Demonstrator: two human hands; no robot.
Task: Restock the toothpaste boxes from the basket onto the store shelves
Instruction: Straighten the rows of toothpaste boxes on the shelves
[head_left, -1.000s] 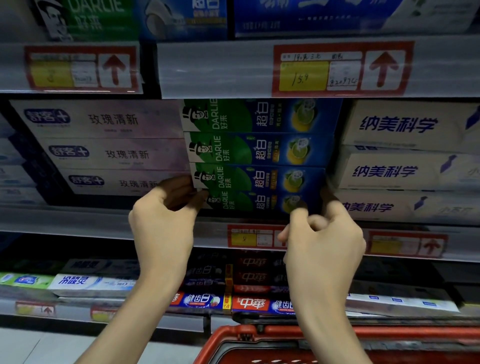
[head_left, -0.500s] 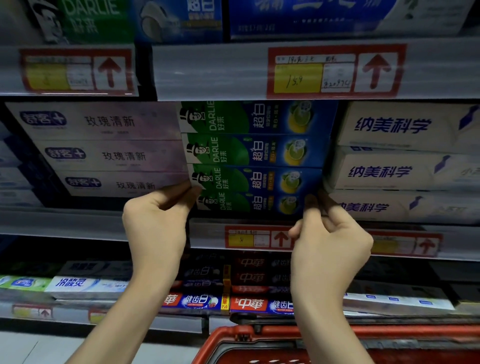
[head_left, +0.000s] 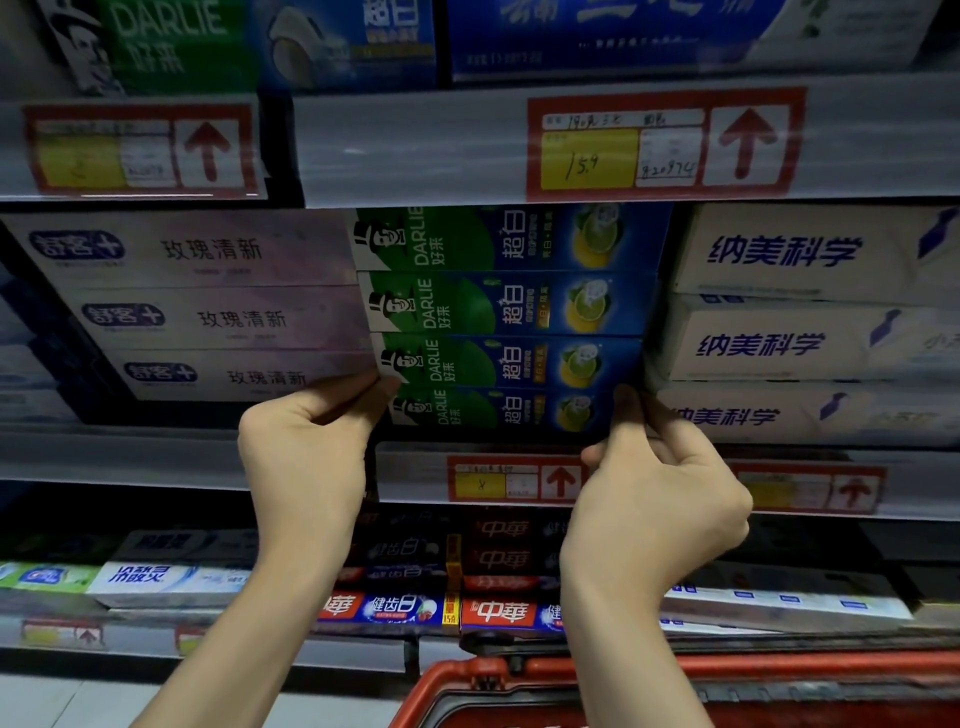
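Note:
Several green-and-blue Darlie toothpaste boxes (head_left: 509, 322) are stacked on the middle shelf (head_left: 156, 457). My left hand (head_left: 306, 457) pinches the left end of the bottom Darlie box (head_left: 498, 413), thumb and fingers closed on its corner. My right hand (head_left: 660, 493) grips the right end of the same box, fingers curled at its edge. The box lies flat at the base of the stack, roughly flush with the ones above. The red basket (head_left: 519, 675) shows only its rim at the bottom; its contents are hidden.
Pale pink boxes (head_left: 208, 317) sit left of the stack and white boxes with blue writing (head_left: 779, 343) sit right, both close against it. Price tags (head_left: 665, 145) mark the shelf edges. The lower shelf holds red and blue boxes (head_left: 441, 608).
Both hands stay on the ends of the bottom Darlie box, which has slid slightly deeper into the shelf. The view has shifted a little.

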